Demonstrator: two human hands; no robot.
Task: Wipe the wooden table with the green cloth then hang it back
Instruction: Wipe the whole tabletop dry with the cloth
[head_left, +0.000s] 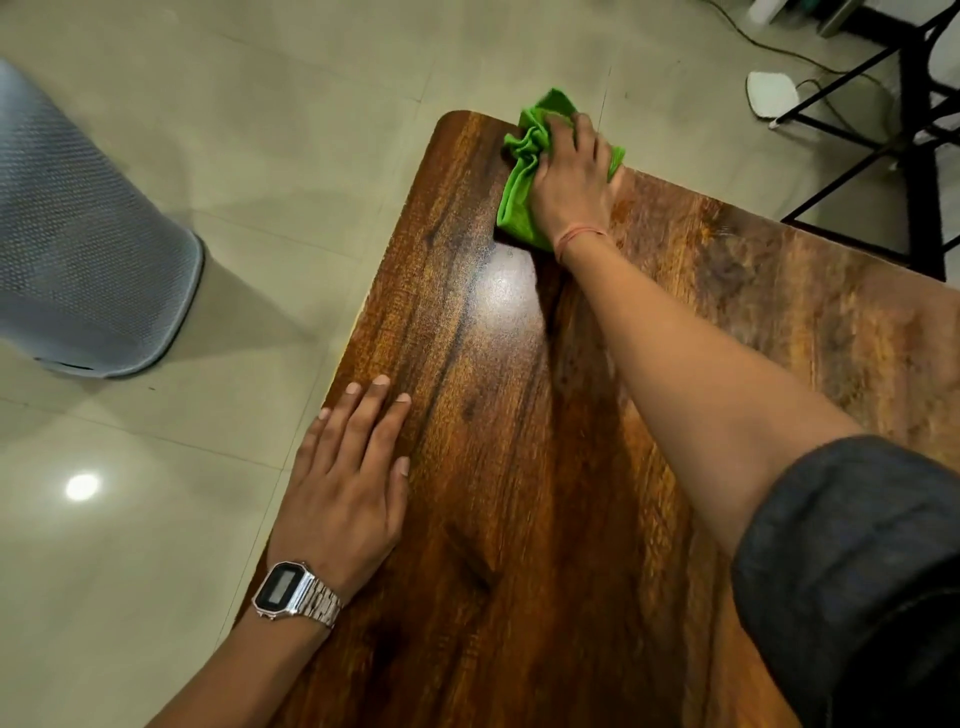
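Green cloth (519, 182): bunched and creased, lying on the table at its far-left corner; one fold reaches past the far edge, the rest lies flat on the wood under the right hand.
Right hand (571, 176): palm down on top of the cloth, arm stretched across the table toward the far-left corner; the fingers (584, 130) lie close together and bend over the gathered folds, pressing them to the surface. Whether the thumb pinches the fabric cannot be told.
Wrist thread (579, 239): thin reddish band round the right wrist, just at the near edge of the cloth.
Sleeve (852, 571): dark grey, rolled up on the right arm.
Left hand (348, 483): flat, palm down, on the table's left edge near the viewer; fingers straight and slightly spread, holding nothing.
Watch (291, 590): silver metal-band digital watch on the left wrist; display blank, and no lettering is readable.
Table (519, 467): dark brown wood grain, rounded far-left corner, a bright glare spot just near side of the cloth.
Floor (260, 182): pale glossy tiles.
Chair back (78, 234): grey mesh, left of the table, well apart from it.
Black metal frame (883, 156): beyond the table's far edge, on the right.
Cable (769, 49): running on the floor near that frame.
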